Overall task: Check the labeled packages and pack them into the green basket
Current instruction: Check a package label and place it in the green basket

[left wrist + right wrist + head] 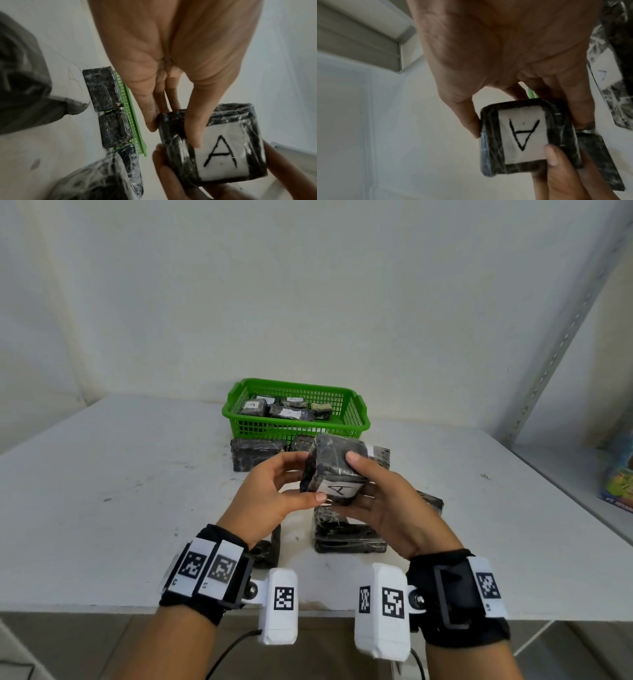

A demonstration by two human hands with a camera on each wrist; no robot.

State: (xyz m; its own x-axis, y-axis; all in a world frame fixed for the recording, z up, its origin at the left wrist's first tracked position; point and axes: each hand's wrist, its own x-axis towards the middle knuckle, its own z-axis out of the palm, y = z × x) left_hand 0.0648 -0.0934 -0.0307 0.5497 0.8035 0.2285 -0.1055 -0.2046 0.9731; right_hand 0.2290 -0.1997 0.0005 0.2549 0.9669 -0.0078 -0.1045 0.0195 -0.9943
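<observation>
Overhead, both hands (270, 494) (394, 501) pinch one package (337, 470); wrist views reveal its "A" label (223, 152).

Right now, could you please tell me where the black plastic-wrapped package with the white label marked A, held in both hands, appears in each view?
Head: the black plastic-wrapped package sits at centre, held above the table between the left hand and the right hand.
Left wrist: lower right, label upright.
Right wrist: lower centre-right, label upside down.
Shared landmark: the green plastic basket beyond it.
</observation>
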